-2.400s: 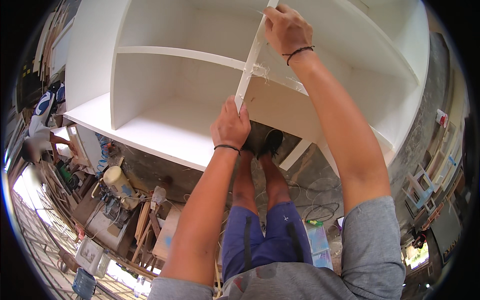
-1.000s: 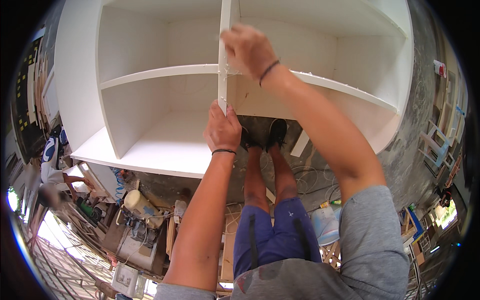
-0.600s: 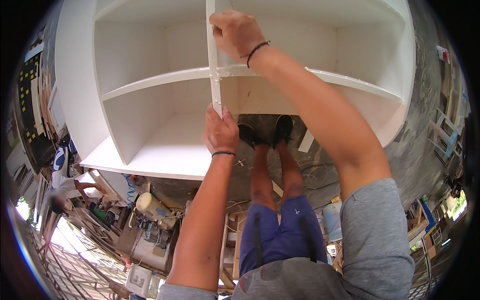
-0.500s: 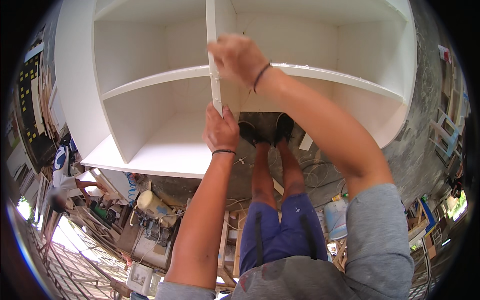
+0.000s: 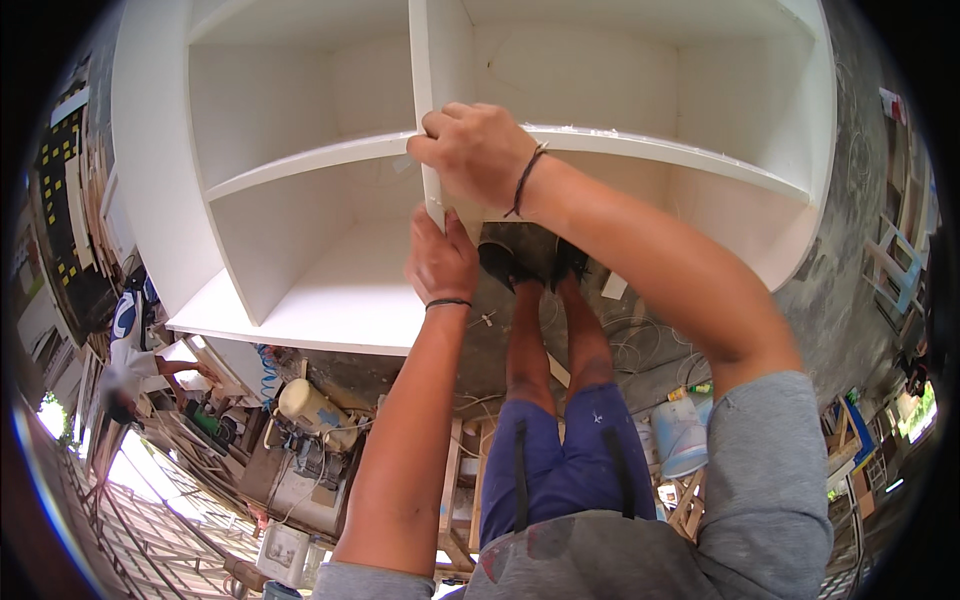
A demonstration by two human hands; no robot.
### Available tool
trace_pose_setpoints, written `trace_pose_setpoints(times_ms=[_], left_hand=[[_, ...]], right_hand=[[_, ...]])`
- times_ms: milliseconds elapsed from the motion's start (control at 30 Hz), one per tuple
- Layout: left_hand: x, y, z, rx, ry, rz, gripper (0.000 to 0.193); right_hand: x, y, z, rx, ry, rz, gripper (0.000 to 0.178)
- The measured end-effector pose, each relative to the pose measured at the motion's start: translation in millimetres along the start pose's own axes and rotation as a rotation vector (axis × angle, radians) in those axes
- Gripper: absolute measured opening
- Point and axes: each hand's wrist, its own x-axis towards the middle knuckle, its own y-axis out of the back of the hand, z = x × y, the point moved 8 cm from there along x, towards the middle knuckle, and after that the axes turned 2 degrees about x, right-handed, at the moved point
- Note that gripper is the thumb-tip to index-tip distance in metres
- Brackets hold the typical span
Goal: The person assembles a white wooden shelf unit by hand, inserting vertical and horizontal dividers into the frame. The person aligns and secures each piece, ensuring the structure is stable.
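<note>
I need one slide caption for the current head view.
At a white cabinet, the left hand grips a divider, with the right hand farther along its edge.

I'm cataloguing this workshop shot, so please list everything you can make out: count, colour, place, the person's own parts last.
Cabinet: one, white, across the top
Divider: one, white, upright in the cabinet
Shavings: several, whitish, on the right shelf's edge
Boards: several, mixed colours, far left
Co-worker: one, light top, left
Coiled hose: one, blue, lower left
Tank: one, cream, lower left
Bucket: one, white and blue, right of the shorts
Wristbands: two, dark, one per wrist
Shoes: two, black, below the cabinet
Shorts: one pair, purple-blue, lower middle
Shirt: one, grey, bottom
Left hand: one, bare, gripping the divider
Right hand: one, bare, higher on the divider
Smaller clutter: uncountable
</note>
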Motion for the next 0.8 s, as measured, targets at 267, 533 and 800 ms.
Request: trace_pose_setpoints(times_ms=[267, 533, 800], left_hand=[[1, 2, 5, -0.025, -0.023, 0.031, 0.033], [1, -1, -1, -0.017, 0.024, -0.004, 0.032], [1, -2, -2, -0.038, 0.022, -0.012, 0.032]], right_hand=[[55, 22, 67, -0.091, -0.223, 0.054, 0.004], [30, 11, 21, -0.058, -0.061, -0.077, 0.009], [8, 0, -2, -0.134, 0.041, -0.055, 0.007]])
